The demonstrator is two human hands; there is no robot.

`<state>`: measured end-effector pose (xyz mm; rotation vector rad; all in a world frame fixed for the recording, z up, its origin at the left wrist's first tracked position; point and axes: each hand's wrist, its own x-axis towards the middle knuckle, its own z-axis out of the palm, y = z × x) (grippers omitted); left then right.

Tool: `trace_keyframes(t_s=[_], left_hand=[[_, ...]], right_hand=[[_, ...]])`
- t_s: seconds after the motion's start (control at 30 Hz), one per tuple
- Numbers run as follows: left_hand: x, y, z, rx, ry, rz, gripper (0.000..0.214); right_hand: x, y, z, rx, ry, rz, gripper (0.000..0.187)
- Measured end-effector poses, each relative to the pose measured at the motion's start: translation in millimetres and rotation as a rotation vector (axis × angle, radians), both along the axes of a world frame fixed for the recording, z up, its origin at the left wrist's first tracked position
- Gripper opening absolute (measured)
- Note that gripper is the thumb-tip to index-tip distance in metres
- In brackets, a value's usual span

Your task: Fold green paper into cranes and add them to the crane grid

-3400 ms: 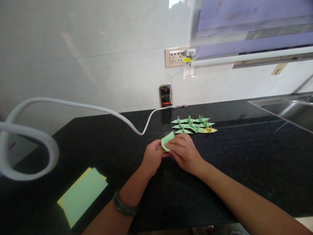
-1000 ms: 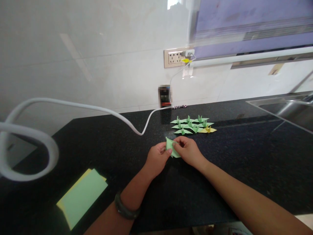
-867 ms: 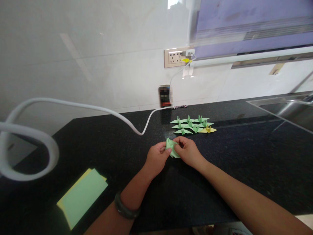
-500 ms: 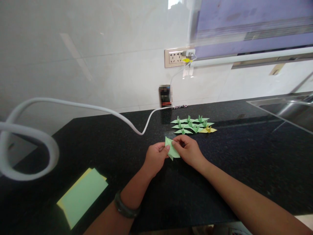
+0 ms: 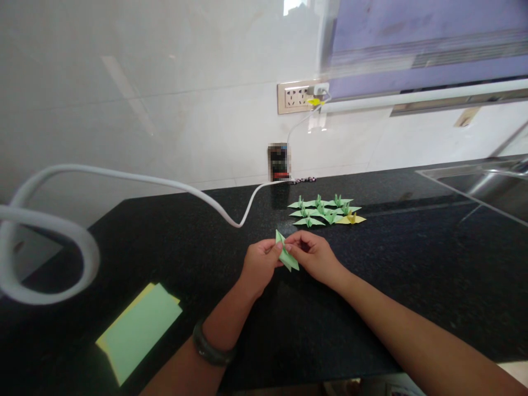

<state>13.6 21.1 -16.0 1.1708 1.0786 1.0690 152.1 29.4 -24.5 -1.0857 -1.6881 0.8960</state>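
Both my hands pinch a small piece of folded green paper (image 5: 285, 254) just above the black countertop (image 5: 412, 264). My left hand (image 5: 259, 265) grips its left side with thumb and fingertips. My right hand (image 5: 314, 255) holds the right side, fingers curled. The paper is folded into a narrow pointed shape, tilted with one tip up. Just beyond my hands lies a cluster of finished paper cranes (image 5: 325, 209), several green and one yellow.
A stack of flat green and yellow paper sheets (image 5: 138, 329) lies at the near left. A thick white cable (image 5: 124, 177) loops across the left and runs to a small device (image 5: 279, 161) by the wall. A steel sink (image 5: 487, 184) sits at far right.
The green paper has gone from a broader rounded flap to a narrower pointed fold. My hands stayed in the same spot, fingers shifting on the paper.
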Motion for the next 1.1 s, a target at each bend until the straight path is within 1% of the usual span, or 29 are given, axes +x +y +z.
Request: trace_keyframes(t_s=[0.07, 0.13, 0.27, 0.37, 0.53, 0.6, 0.7, 0.8, 0.83, 0.9, 0.97, 1.03, 1.1], left_hand=[[0.1, -0.6, 1.8, -0.01, -0.011, -0.008, 0.03], [0.2, -1.3, 3.4, -0.021, -0.024, -0.016, 0.03], [0.7, -1.9, 4.4, -0.026, -0.041, -0.012, 0.029], [1.8, -1.7, 3.2, -0.026, -0.024, 0.005, 0.027], [2.0, -1.5, 0.6, -0.014, -0.003, -0.001, 0.024], [1.3, -1.3, -0.1, 0.007, -0.009, 0.012, 0.022], [-0.4, 0.1, -0.1, 0.042, -0.039, 0.05, 0.02], [-2.3, 2.4, 2.1, 0.071, -0.026, 0.132, 0.02], [-2.9, 3.1, 3.2, 0.082, -0.014, 0.167, 0.02], [-3.5, 4.1, 5.2, 0.1, -0.005, 0.221, 0.02], [-3.5, 4.6, 6.3, 0.108, -0.021, 0.231, 0.021], [-3.2, 4.9, 6.1, 0.107, -0.047, 0.205, 0.022], [-3.0, 5.1, 4.9, 0.105, -0.068, 0.173, 0.022]], right_hand=[[-0.6, 1.3, -2.0, -0.046, 0.039, -0.01, 0.015], [-0.4, 2.0, -1.4, -0.051, 0.047, -0.021, 0.015], [1.2, 2.4, 2.1, -0.015, -0.031, -0.032, 0.011], [2.1, 1.5, 3.8, -0.008, -0.092, -0.001, 0.009], [2.3, -1.0, 6.2, 0.06, -0.126, 0.049, 0.007], [2.2, -1.0, 6.6, 0.043, -0.113, 0.049, 0.009], [2.7, 0.5, 6.9, -0.037, -0.022, 0.04, 0.016], [4.5, 1.3, 8.0, -0.091, 0.061, 0.074, 0.023], [5.2, 0.9, 8.7, -0.088, 0.052, 0.093, 0.026], [6.1, -0.9, 10.5, -0.041, -0.031, 0.128, 0.035], [6.4, -3.2, 12.2, 0.04, -0.154, 0.156, 0.044], [6.3, -4.9, 13.5, 0.106, -0.243, 0.174, 0.044], [6.5, -5.4, 14.6, 0.13, -0.277, 0.189, 0.037]])
